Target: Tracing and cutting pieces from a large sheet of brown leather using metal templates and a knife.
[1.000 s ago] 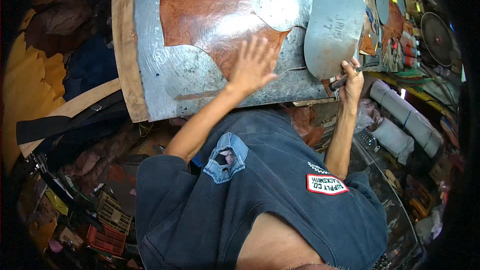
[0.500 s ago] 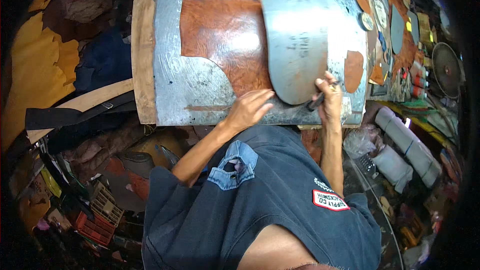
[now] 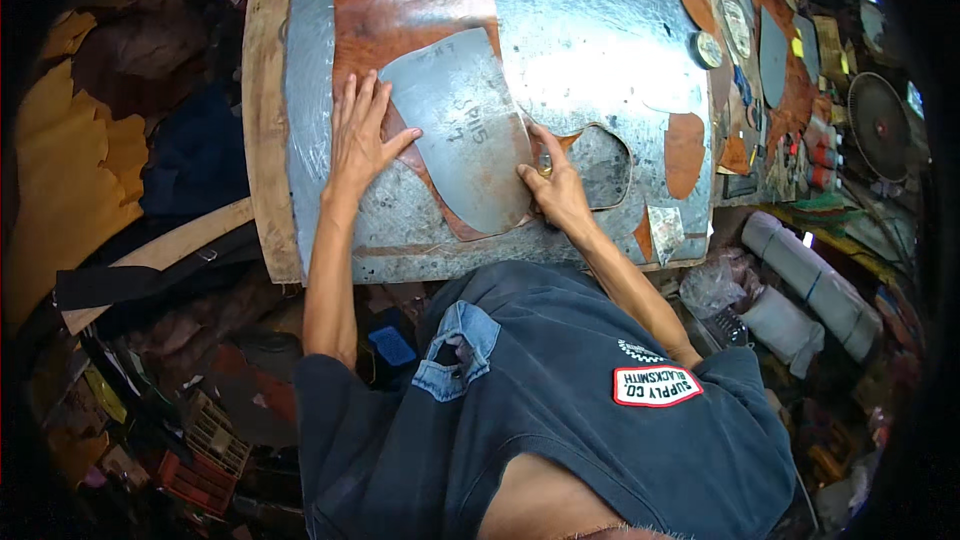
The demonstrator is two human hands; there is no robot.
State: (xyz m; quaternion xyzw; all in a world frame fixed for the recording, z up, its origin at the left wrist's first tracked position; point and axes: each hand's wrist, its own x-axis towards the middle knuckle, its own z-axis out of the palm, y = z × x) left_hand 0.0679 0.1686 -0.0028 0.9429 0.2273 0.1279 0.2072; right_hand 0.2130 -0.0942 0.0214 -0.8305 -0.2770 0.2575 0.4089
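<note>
A grey, smooth sheet template (image 3: 455,130) with dark handwritten marks lies tilted over a brown leather hide (image 3: 410,0). My left hand (image 3: 362,135) lies flat with fingers spread across the hide and the template's left edge, thumb on the template. At the template's right edge, my right hand (image 3: 556,185) pinches it, thumb on top and fingers bent at the side. A ring-like gold glint shows on that hand. Beside it lies a dark-rimmed rounded shape (image 3: 628,168); what it is I cannot tell. No dark tool shows clearly in my right hand.
The metal-topped bench (image 3: 390,225) has a wooden edge (image 3: 266,120) at left. Brown leather scraps (image 3: 685,155), a round tin (image 3: 706,50) and a patterned scrap (image 3: 665,232) lie to the right. A fan (image 3: 880,127) and wrapped rolls (image 3: 810,265) stand farther right.
The template has moved left and turned, now over the hide. My left hand has moved up and left onto it; my right hand has moved left to its edge. The dark tool no longer shows.
</note>
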